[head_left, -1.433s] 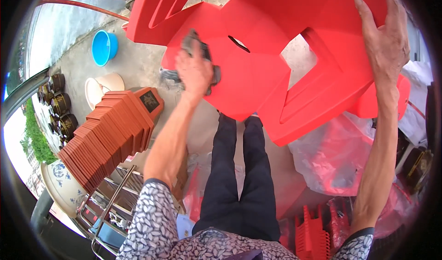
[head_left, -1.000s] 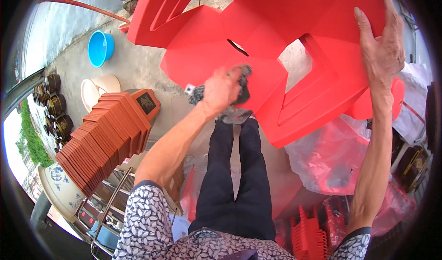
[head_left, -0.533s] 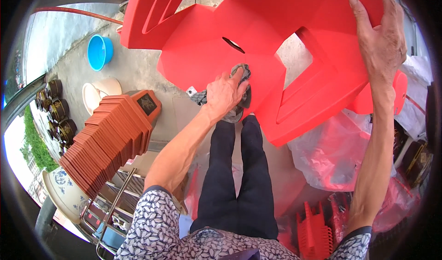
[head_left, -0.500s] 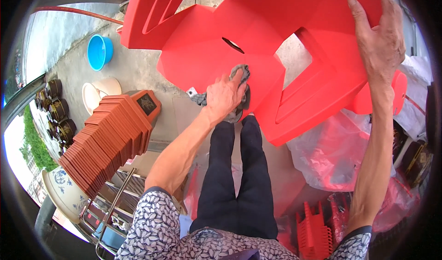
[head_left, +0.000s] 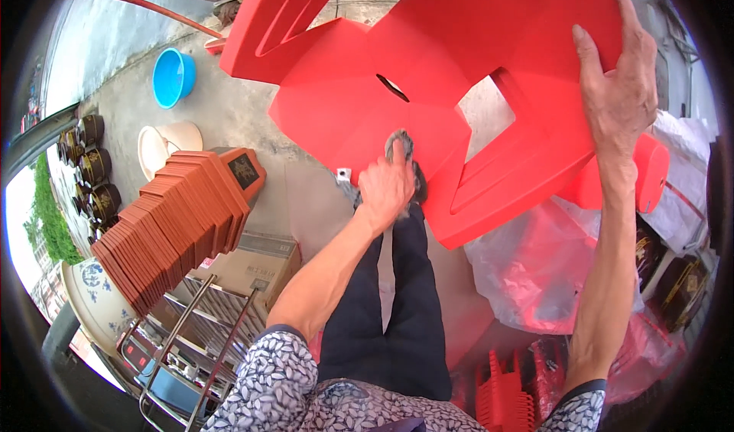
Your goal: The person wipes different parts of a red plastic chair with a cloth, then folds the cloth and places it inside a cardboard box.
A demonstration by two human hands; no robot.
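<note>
A large red plastic chair (head_left: 359, 95) fills the upper middle, with cut-out openings and a slot in its seat. My left hand (head_left: 386, 187) is closed on a grey cloth (head_left: 401, 143), pressing it against the near edge of the seat. Part of the cloth hangs beside the hand, with a small white tag (head_left: 344, 174) on it. My right hand (head_left: 621, 80) grips the chair's upper right edge, thumb on the near face and fingers toward the rim.
At the left lies a long stack of terracotta-coloured square pots (head_left: 176, 225) near a cream bucket (head_left: 164, 145). A blue basin (head_left: 173, 78) sits farther back. Below are a cardboard box (head_left: 264, 267) and a metal rack (head_left: 202, 332); clear plastic wrapping (head_left: 535, 264) lies at right.
My left hand and the cloth have shifted slightly right and down along the seat's near edge. The right hand keeps its hold on the chair, and the whole view has shifted a little.
</note>
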